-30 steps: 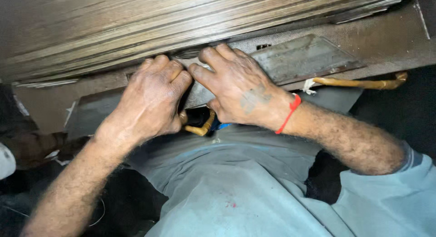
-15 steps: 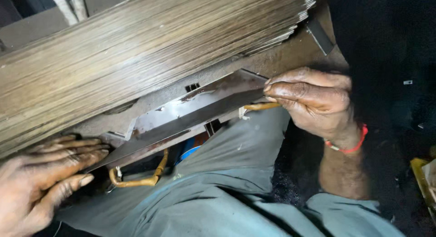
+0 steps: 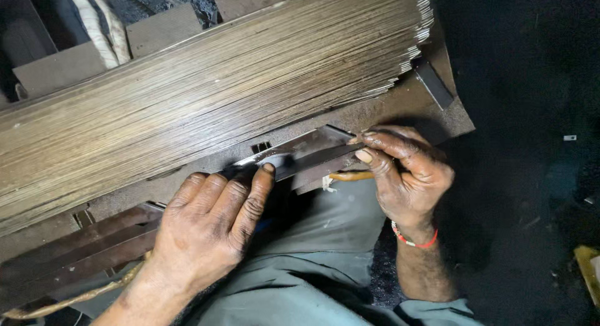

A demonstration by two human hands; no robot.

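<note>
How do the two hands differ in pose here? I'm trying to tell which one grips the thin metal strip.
The right hand pinches the end of the metal strip between thumb and fingertips, fingers curled; the left hand lies flat, fingers stretched out, pressing near the strip's other end. The right hand wears a red wrist thread; the left wrist is bare. Both are grimy and work just below the stack of thin sheets.

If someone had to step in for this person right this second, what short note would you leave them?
Left hand: flat, palm down, fingers pressing the thin metal sheet against the base.
Right hand: fingertips pinching that sheet's right end.
The big stack of thin sheets lies just above, edges showing.
Done: one sheet lies under the stack's lower edge.
Left: whether it is fully seated cannot be told. Dark strips lie lower left, untouched.
</note>
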